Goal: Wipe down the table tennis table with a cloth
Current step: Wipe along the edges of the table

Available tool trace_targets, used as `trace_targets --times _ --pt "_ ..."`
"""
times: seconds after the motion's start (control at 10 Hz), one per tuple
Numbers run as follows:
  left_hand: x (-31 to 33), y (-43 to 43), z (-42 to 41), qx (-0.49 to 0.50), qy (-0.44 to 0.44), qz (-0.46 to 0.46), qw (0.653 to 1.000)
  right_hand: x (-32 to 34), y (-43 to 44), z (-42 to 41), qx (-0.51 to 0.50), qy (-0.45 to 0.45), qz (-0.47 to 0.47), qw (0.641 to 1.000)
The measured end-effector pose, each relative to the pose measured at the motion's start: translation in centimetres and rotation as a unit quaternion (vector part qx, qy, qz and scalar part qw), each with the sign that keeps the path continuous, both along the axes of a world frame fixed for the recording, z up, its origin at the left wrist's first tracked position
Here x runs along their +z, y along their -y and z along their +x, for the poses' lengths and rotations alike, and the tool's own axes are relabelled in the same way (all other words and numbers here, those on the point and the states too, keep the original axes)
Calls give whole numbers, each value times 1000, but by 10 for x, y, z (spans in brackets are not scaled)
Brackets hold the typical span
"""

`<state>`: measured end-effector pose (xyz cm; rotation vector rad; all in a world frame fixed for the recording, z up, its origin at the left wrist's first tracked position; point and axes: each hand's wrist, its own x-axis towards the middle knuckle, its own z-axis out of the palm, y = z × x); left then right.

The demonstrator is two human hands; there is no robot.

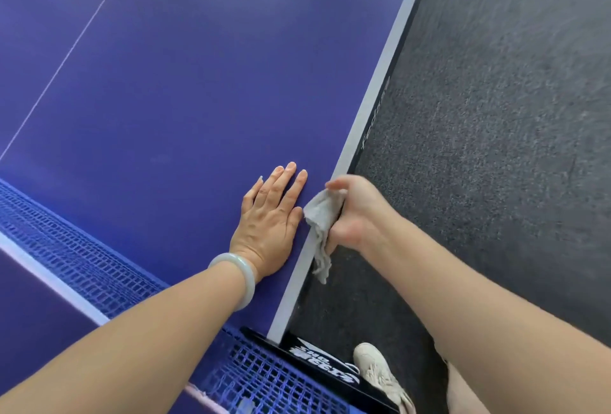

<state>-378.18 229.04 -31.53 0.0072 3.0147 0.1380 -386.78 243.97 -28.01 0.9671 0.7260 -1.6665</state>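
Grips the grey cloth (319,215) in a curled right hand (353,212), bunched against the white side edge (380,83) of the blue table (198,83), with a loose tail dangling below the fist. Lays the left hand (271,222) flat and palm down on the blue just beside the cloth, fingers straight and holding nothing, pale bangle (236,276) on that wrist. Shows the blue net (82,258) stretching away behind the left wrist, its black clamp (317,367) below both forearms, and a pale shoe (377,374) on dark grey carpet (496,116) under the right forearm.
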Motion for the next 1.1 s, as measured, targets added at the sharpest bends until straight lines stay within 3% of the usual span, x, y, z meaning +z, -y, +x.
trace_targets --times 0.1,0.2,0.3,0.4,0.5,0.6,0.7,0.8,0.9,1.0,1.1 --pt "0 1 0 -5 -4 1 1000 3 -9 -24 -124 -55 -54 989" --pt "-3 0 -1 0 -6 -1 1000 -4 -1 26 -112 -104 -7 988" --pt "-2 0 0 -1 -13 -7 1000 -4 3 90 -52 -54 -15 997" --pt "-1 0 0 1 -10 -13 1000 -14 5 86 15 -44 -3 999" --pt "0 0 0 3 2 -5 1000 -15 12 23 -68 -55 -22 996" --pt "1 -1 0 3 6 -8 1000 -11 18 -19 -25 -272 162 948" --pt "-1 1 2 -7 3 -16 1000 -5 26 26 47 -448 249 857" --pt "-5 5 4 -38 17 -59 997 -19 32 105 109 -539 223 805" --pt "-4 4 4 -34 14 -44 998 -38 35 102 132 -578 281 755" --pt "-3 1 3 -2 -5 -10 1000 -49 35 44 45 -618 319 717" --pt "-1 1 3 -5 -2 -19 1000 -56 29 -31 17 -614 358 703"
